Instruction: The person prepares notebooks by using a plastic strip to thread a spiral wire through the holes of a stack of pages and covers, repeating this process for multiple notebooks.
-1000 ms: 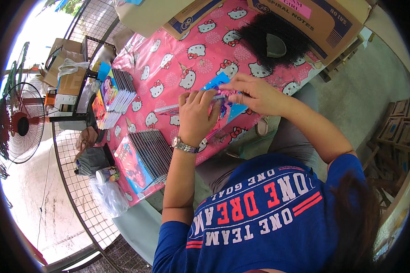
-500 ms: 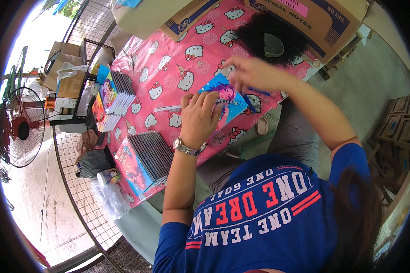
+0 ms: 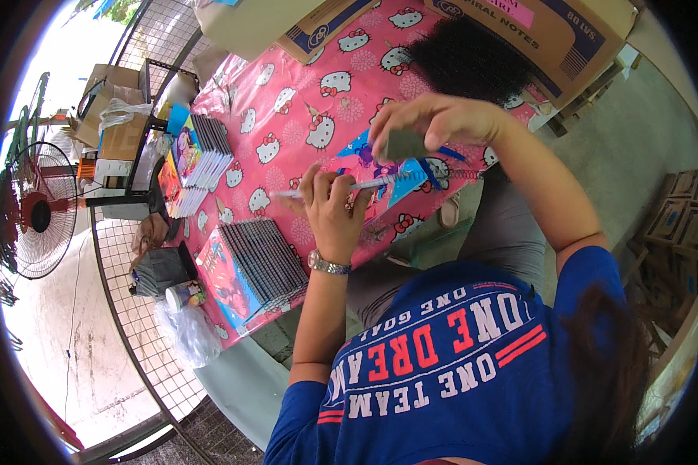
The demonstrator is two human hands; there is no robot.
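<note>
Notebooks lie in a fanned row (image 3: 265,260) at the near edge of the counter (image 3: 287,116), their dark spiral spines up, and these look already bound (a judgement from the coils, not something shown happening). Beside them, off the near left corner, a crumpled clear plastic bag (image 3: 184,335) and a small dark bag (image 3: 159,267) rest against a wire-mesh rack (image 3: 124,310).

Toward the middle of the counter the left hand (image 3: 335,208), a watch on its wrist, presses down on a bright cartoon-cover notebook (image 3: 368,167), fingers curled over the cover's near side. Along that notebook's edge runs a pale spiral wire (image 3: 380,184) that sticks out well past the cover at the right, so the coil seems only partly wound in; this one is unfinished. The right hand (image 3: 423,128) hovers just above it, closed around a small grey-green object (image 3: 405,145) whose kind I cannot tell, with a blue handle or strip (image 3: 442,153) showing beneath.

Farther along the left edge a second fanned row of notebooks (image 3: 202,159) waits; whether bound or not is unclear. At the far edge sit a black heap of loose spiral coils (image 3: 469,62) and a brown cardboard carton (image 3: 551,35). A standing fan (image 3: 35,209) is well off to the left.
</note>
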